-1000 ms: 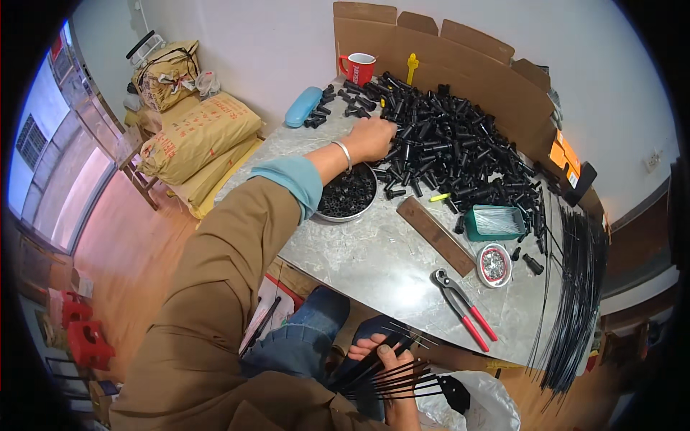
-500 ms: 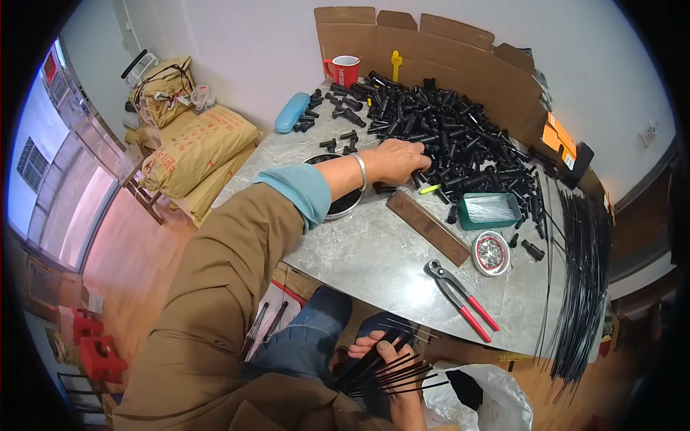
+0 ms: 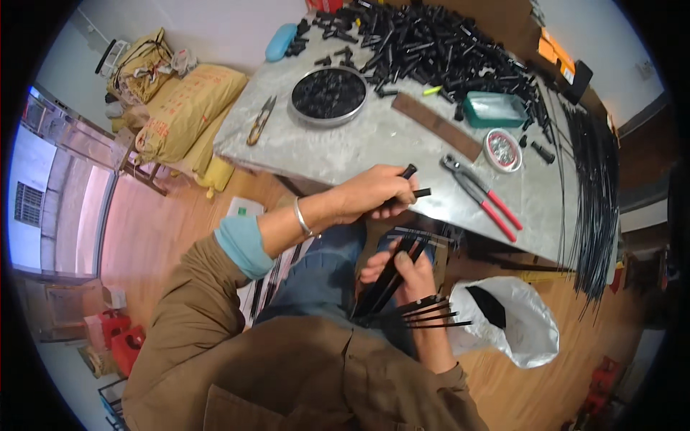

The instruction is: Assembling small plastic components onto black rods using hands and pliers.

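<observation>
My left hand (image 3: 374,194) hovers over the near table edge, closed on a couple of short black plastic tubes (image 3: 412,181). Below it, over my lap, my right hand (image 3: 404,271) grips a bundle of thin black rods (image 3: 392,281) that point up toward the left hand. Farther back on the grey table (image 3: 374,140) lies a big heap of the same black tubes (image 3: 438,47), with a round metal bowl of small black pieces (image 3: 328,94) beside it.
Red-handled pliers (image 3: 483,197), a round tin of small metal parts (image 3: 501,149), a green tray (image 3: 494,109), a brown strip (image 3: 437,126) and small snips (image 3: 260,120) lie on the table. Long black rods (image 3: 591,187) hang off its right side. A white bag (image 3: 512,320) sits by my knee; sacks (image 3: 183,108) at left.
My left hand has come back from the tube heap to the near table edge, now holding black tubes above the rod bundle. My head has tilted down toward my lap.
</observation>
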The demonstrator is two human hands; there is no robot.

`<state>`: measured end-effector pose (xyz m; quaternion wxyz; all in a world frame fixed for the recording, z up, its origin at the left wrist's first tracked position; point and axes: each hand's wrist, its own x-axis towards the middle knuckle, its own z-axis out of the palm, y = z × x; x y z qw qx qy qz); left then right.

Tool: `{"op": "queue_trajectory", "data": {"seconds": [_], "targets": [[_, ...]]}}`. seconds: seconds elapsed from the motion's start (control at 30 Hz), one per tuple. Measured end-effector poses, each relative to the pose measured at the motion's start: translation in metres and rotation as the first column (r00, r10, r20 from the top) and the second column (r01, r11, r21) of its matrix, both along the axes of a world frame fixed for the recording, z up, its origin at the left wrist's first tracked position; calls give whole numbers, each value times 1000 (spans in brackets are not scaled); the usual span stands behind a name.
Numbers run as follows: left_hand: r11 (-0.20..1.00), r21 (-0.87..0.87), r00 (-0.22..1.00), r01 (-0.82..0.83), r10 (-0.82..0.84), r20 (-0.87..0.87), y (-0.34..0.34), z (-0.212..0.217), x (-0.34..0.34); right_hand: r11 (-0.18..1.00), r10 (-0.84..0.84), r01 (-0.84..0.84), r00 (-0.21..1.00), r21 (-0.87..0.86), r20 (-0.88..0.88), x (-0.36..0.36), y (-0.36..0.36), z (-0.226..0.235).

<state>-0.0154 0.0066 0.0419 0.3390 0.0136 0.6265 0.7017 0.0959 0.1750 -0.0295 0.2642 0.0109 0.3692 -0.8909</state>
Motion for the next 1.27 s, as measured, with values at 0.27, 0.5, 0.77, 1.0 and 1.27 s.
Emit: {"op": "queue_trajectory", "data": {"seconds": [0.27, 0.5, 0.77, 1.0, 1.27], "targets": [[920, 374, 963, -116, 12, 270, -23, -67, 85, 991, -5, 12, 998, 134, -56, 12, -22, 30], [890, 455, 991, -44, -20, 135, -41, -59, 88, 980, -2, 14, 998, 196, -64, 21, -41, 37], [820, 400, 909, -410, 406, 99, -33, -60, 85, 944, -34, 68, 993, 324, -110, 18, -43, 26], [798, 412, 893, -439, 439, 100, -6, -52, 80, 981, -10, 19, 999, 194, -46, 17, -43, 29], [819, 408, 903, -402, 429, 28, 5, -36, 78, 962, -21, 47, 995, 268, -100, 20, -30, 24]]}}
